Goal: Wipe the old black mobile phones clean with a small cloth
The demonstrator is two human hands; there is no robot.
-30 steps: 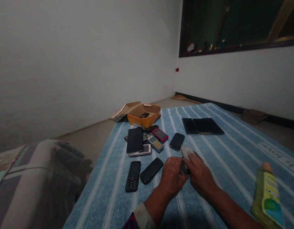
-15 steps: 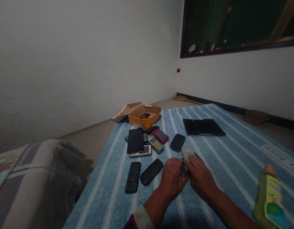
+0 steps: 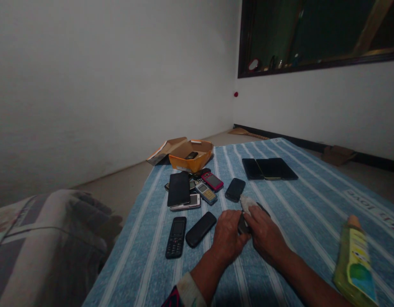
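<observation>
My left hand (image 3: 228,233) is closed on the near left side of a dark mobile phone (image 3: 243,225), mostly covered by my fingers. Pressed against that phone is a crumpled whitish cloth (image 3: 248,203), pinched in my right hand (image 3: 267,235). Behind my right fingers the edge of another dark object (image 3: 263,209) shows; its kind is hidden. To the left of my hands lie a black phone turned face down (image 3: 201,229) and a black keypad phone (image 3: 176,237). Just beyond the cloth is a dark touchscreen phone (image 3: 235,189).
Several phones are piled under a black flat case (image 3: 179,189), near a pink phone (image 3: 212,181). An open orange box (image 3: 190,163) stands behind. Black tablet-like devices (image 3: 273,169) lie far right; a yellow-green bottle (image 3: 355,264) is at near right. Striped blue cloth (image 3: 145,238) covers the surface.
The whole view has shifted slightly, so things appear a little further left. Both hands keep their hold on the phone and cloth, with barely any visible movement.
</observation>
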